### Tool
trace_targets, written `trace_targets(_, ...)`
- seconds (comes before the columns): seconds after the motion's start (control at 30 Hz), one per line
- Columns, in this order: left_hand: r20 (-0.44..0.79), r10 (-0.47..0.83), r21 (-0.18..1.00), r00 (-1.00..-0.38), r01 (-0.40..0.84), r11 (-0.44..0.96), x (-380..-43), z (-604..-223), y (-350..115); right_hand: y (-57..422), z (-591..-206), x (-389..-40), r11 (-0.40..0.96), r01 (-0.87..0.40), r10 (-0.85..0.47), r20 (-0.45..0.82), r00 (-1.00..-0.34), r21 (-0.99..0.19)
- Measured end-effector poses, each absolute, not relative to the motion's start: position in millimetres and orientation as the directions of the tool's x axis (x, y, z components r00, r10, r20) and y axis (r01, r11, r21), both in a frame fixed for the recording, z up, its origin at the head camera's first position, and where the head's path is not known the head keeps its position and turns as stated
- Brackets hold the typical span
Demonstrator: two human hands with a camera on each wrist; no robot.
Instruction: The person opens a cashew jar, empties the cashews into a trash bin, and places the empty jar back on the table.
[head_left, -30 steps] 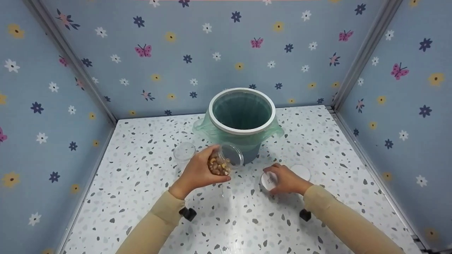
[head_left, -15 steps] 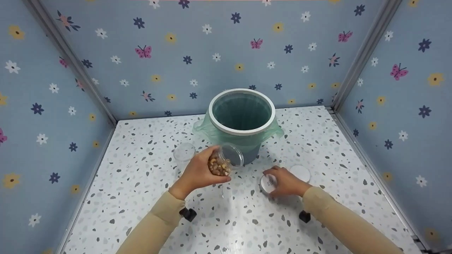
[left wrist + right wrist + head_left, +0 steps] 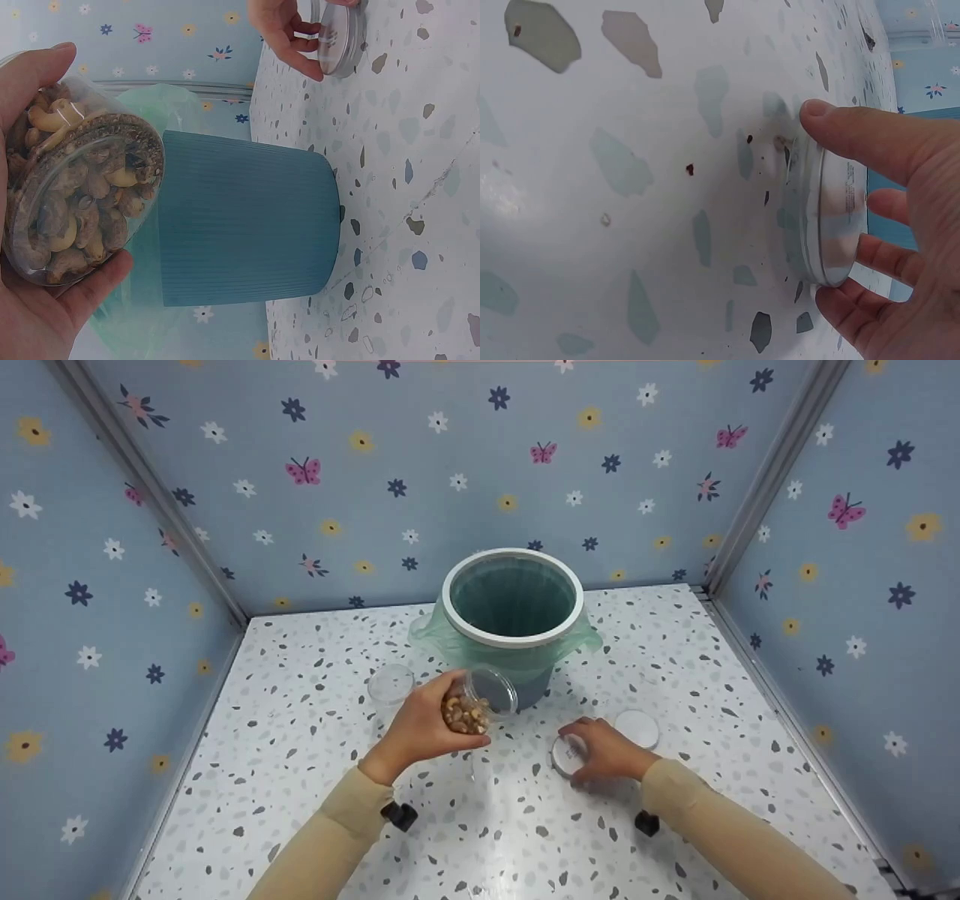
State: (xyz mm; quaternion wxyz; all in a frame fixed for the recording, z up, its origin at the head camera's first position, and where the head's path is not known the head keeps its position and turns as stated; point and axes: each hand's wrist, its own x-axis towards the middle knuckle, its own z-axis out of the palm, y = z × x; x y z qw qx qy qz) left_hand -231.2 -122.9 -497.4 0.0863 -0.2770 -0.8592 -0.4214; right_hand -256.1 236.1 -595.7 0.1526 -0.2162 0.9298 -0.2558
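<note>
My left hand (image 3: 427, 720) holds a clear plastic jar (image 3: 112, 202) tilted on its side, its open mouth facing right, close in front of the bin. Cashew nuts (image 3: 465, 714), many still brown-skinned, lie inside it. On the table to the right, my right hand (image 3: 606, 748) has its thumb and fingers around the rim of a round lid (image 3: 838, 214) with a clear edge and small print on its face. A second white round disc (image 3: 637, 730) lies just behind that hand, partly covered by it in the left wrist view.
A blue-grey bin (image 3: 247, 225) with a white rim (image 3: 514, 640) and a green liner bag (image 3: 435, 634) stands at the back middle. A clear round lid (image 3: 391, 684) lies left of it. Flower-patterned walls (image 3: 465, 457) enclose the speckled table (image 3: 300, 660).
My right hand has shifted the printed lid slightly left and toward me, and its face now lies a little flatter. The left hand and the jar of cashews stay where they were.
</note>
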Motion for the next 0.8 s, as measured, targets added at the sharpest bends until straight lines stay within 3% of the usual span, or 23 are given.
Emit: trace_targets(0.8,0.381,0.409,0.686,-0.829,0.551,0.476,-233.2,-496.3,-120.7,232.4,-594.5,-253.4,0.787,-0.332,-0.486,-0.191,-0.853,-0.519)
